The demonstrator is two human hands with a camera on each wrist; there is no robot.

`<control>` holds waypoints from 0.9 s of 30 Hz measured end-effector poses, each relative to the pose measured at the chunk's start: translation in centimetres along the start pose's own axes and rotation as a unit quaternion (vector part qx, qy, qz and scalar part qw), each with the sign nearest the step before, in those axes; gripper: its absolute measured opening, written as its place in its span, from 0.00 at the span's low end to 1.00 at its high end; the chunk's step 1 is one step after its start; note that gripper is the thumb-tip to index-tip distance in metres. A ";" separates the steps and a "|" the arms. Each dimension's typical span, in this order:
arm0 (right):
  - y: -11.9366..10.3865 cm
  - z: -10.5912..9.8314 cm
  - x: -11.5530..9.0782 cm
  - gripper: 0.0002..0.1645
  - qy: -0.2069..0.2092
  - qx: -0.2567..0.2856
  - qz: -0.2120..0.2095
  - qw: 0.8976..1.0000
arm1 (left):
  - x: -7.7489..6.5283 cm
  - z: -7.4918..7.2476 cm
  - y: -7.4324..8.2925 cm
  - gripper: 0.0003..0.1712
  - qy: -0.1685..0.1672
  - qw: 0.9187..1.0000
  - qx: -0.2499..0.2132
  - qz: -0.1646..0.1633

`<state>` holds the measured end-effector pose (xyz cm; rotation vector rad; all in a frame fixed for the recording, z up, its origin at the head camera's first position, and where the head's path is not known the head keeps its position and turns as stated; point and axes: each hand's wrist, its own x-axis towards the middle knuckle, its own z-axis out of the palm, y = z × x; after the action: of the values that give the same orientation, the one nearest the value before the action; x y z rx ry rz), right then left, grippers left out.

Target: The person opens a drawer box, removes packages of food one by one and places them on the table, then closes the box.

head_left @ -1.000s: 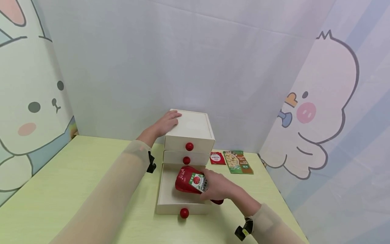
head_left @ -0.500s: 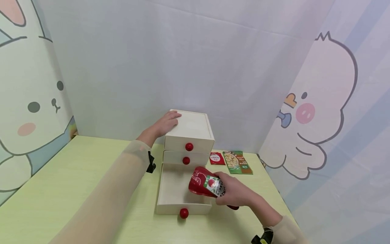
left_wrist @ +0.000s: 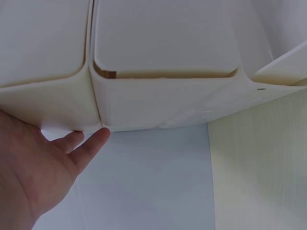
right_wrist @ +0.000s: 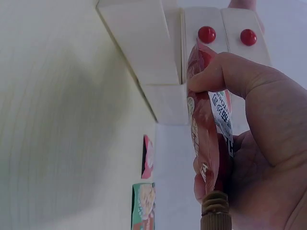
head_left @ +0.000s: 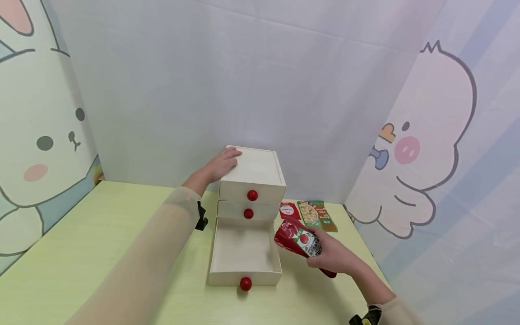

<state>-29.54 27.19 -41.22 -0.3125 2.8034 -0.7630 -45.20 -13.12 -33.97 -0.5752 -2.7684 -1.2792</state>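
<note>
My right hand [head_left: 335, 253] grips a red ketchup pouch [head_left: 293, 234] in the air, to the right of the pulled-out bottom drawer [head_left: 243, 278]. In the right wrist view the pouch [right_wrist: 204, 134] is pinched between thumb and fingers, its capped spout toward the camera. My left hand [head_left: 219, 166] rests on the top left edge of the white drawer cabinet [head_left: 260, 167]. Seen from the left wrist, that hand [left_wrist: 43, 167] lies along the cabinet's side with its fingers extended. The bottom drawer holds nothing visible. Both upper drawers are pushed in.
On the yellow-green table [head_left: 134, 216], right of the cabinet, lie a small red packet [head_left: 289, 210] and a green-brown food packet [head_left: 317, 214], partly behind the ketchup pouch. A pale curtain [head_left: 170, 90] stands behind, with cartoon-printed curtains at both sides.
My right hand has carried the ketchup pouch rightward, from over the open bottom drawer to beside it. The left hand stays on the cabinet, and the drawer has not moved.
</note>
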 end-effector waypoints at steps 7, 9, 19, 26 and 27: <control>2.7 0.5 1.2 0.59 0.002 -0.010 0.025 1.000 | 0.0 0.0 0.1 0.37 0.000 1.000 0.003 0.003; 3.3 0.8 1.6 0.59 0.002 -0.017 0.029 0.999 | 0.1 0.1 0.1 0.37 0.001 1.000 0.001 0.002; 4.9 2.0 3.6 0.62 -0.006 -0.034 0.048 0.998 | -0.1 0.0 0.3 0.38 0.007 1.000 -0.001 0.002; 5.0 2.2 4.6 0.61 -0.004 -0.066 0.063 0.996 | -0.1 0.0 0.3 0.37 0.007 1.000 -0.004 0.000; 4.9 2.2 4.7 0.61 -0.002 -0.070 0.065 0.995 | -0.2 0.0 0.2 0.37 0.006 1.000 -0.004 -0.001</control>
<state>-34.16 29.09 -46.37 -0.1519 2.8452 -0.5373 -44.96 -13.04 -33.81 -0.5645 -2.7563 -1.2906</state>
